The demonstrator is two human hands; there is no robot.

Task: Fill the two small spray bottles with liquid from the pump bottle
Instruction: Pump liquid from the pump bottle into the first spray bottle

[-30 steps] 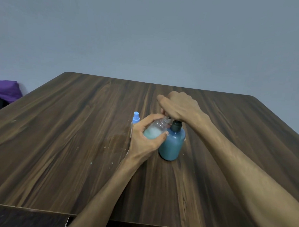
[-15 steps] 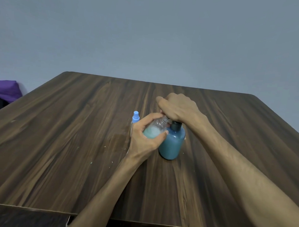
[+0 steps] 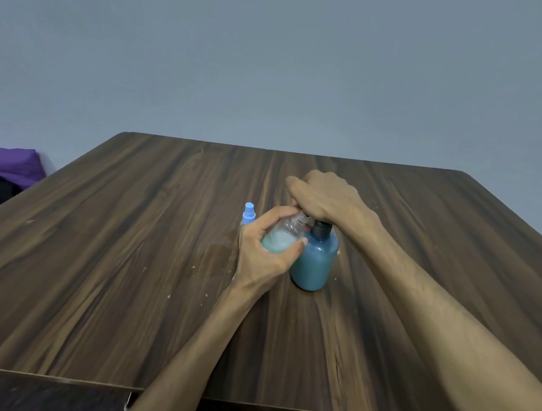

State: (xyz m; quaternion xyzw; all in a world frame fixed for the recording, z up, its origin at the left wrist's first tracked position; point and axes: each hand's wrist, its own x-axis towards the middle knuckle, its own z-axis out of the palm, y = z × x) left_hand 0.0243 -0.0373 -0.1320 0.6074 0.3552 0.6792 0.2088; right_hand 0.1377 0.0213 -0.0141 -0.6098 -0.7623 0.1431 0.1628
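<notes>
A: What do you see from where you sit?

B: I see a dark wood surface (image 3: 137, 261). A big blue pump bottle (image 3: 315, 263) stands on it, near the middle.

A: And the hands?

B: The left hand (image 3: 262, 257) holds a small clear bottle (image 3: 282, 237). Its fingers (image 3: 278, 212) and thumb curl round the bottle. The bottle is tipped, with its open neck up by the pump. It leans on the big bottle.

A: Is there stuff in it?

B: Yes. I see pale blue liquid in the low part. The top part looks clear.

A: What about the right hand?

B: The right hand (image 3: 324, 196) sits on top of the pump. Its fingers bend down over the pump head and hide it. I only see the dark collar under the hand. I cannot tell if the hand grips the head or just presses on it.

A: Where is the other small bottle?

B: I see its light blue spray cap (image 3: 249, 214) just past the left hand. The hand hides the rest. It stands on the surface, close to the left of the tipped bottle.

A: Anything else?

B: Small pale spots lie on the surface near the left wrist. A purple thing (image 3: 12, 163) sits past the far left edge. A grey wall (image 3: 269, 65) is behind it all.
</notes>
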